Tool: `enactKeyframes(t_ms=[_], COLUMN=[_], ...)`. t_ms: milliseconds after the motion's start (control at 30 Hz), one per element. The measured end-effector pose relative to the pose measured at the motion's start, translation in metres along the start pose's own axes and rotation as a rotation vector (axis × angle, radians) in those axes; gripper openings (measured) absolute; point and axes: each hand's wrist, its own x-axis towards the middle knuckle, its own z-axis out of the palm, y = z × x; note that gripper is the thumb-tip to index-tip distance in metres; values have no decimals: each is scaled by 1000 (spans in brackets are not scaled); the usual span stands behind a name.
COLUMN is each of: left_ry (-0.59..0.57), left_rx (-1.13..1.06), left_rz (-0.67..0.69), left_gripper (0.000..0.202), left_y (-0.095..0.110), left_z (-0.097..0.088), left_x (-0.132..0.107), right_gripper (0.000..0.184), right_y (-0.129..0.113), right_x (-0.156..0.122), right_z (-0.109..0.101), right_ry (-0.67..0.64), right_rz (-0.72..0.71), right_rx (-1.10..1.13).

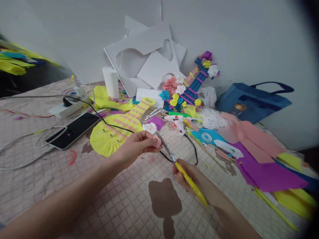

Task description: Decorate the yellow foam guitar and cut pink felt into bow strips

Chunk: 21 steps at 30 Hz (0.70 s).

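Above the tabletop, the left hand sits at ten o'clock from the right hand, two hands apart. The right grips one pair of scissors, long axis towards eleven o'clock, blades beside one pink paper piece, contact unclear; the left, nearer, pinches that piece.

Left hand: pink paper is pinched.
Right hand: scissors are held, blades at the paper.
Table: a phone is laid beside a paper guitar.
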Motion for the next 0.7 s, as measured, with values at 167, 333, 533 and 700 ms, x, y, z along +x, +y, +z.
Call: enactKeyframes(t_ms=[167, 333, 533, 700], left_ry=[15, 17, 26, 17], left_rx=[17, 26, 18, 18], left_rz=[21, 51, 53, 52], left_gripper=[21, 20, 20, 20], left_y=[-1, -1, -2, -3], left_z=[0, 1, 1, 0], left_x=[0, -1, -1, 0], right_gripper=[24, 23, 24, 16], right_y=[-1, 1, 1, 7], right_x=[0, -1, 0, 2], right_z=[0, 0, 0, 0], right_ry=[-10, -7, -20, -45], right_rz=[-6, 1, 20, 42], right_rx=[-10, 10, 33, 67])
